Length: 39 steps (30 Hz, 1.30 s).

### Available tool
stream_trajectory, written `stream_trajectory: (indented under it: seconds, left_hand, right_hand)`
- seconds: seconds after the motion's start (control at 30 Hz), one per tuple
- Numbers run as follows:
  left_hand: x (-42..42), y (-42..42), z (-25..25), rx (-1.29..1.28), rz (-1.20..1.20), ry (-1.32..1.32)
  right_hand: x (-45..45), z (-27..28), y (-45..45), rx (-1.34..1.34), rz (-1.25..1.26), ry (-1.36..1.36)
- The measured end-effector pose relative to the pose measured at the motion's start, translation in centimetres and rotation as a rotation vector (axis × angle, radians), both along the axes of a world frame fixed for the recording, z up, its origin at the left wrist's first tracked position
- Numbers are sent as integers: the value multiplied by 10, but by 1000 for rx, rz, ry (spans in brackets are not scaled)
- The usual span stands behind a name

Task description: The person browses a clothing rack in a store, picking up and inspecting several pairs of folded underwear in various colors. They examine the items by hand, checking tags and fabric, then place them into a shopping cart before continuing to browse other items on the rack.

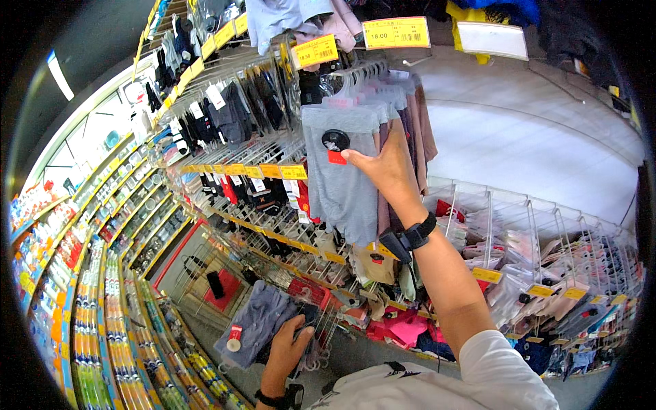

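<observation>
My right hand (392, 174) is raised to a row of knit garments on clear plastic hangers (353, 82). Its thumb presses the front of a light grey knit garment (333, 200), beside a round black-and-red label (336, 146); the fingers go behind the cloth. Mauve and brown garments (417, 128) hang behind it. Lower down, my left hand (289, 348) holds a blue-grey patterned folded garment (261, 318) with a red-and-white tag (234, 338). Darker cloth and clear hanger ends show beside that hand. Part of its grip is hidden.
Sock racks (230, 113) with yellow price strips stand at the left. A wire shopping cart (189, 277) holds a phone (215, 285) on a red item. Packaged garments (538, 277) hang low on wire hooks at the right. Stocked shelves (102, 318) curve along the far left.
</observation>
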<state>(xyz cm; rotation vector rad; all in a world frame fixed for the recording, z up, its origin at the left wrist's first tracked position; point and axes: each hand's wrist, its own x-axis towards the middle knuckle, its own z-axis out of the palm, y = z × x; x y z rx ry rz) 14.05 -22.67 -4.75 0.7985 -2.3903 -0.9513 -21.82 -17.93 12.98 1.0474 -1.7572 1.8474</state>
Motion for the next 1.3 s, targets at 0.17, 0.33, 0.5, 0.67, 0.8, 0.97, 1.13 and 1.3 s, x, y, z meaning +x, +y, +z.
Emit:
stream_trajectory:
  seconds: [0.17, 0.33, 0.5, 0.67, 0.8, 0.97, 1.13, 1.3]
  left_hand:
    - [-1, 1, -2, 50, 19, 23]
    - [-1, -7, -12, 37, 2, -10]
    - [-7, -2, -10, 86, 27, -19]
    - [-7, -2, -8, 168, 8, -55]
    - [-11, 4, 1, 171, -1, -47]
    - [-6, 2, -3, 173, 20, -36]
    - [-12, -2, -3, 194, 10, -37]
    - [-17, -1, 3, 192, 3, -49]
  right_hand:
    - [-14, -5, -5, -81, 362, -26]
    - [-24, -3, -14, -99, 430, -32]
    - [-24, 1, -19, -122, 486, -33]
    - [-27, 0, -18, -57, 358, -134]
    - [-27, 2, -11, -28, 371, -111]
    - [7, 13, 4, -98, 472, -91]
    - [18, 20, 17, -52, 509, -82]
    - [32, 21, 25, 29, 468, -60]
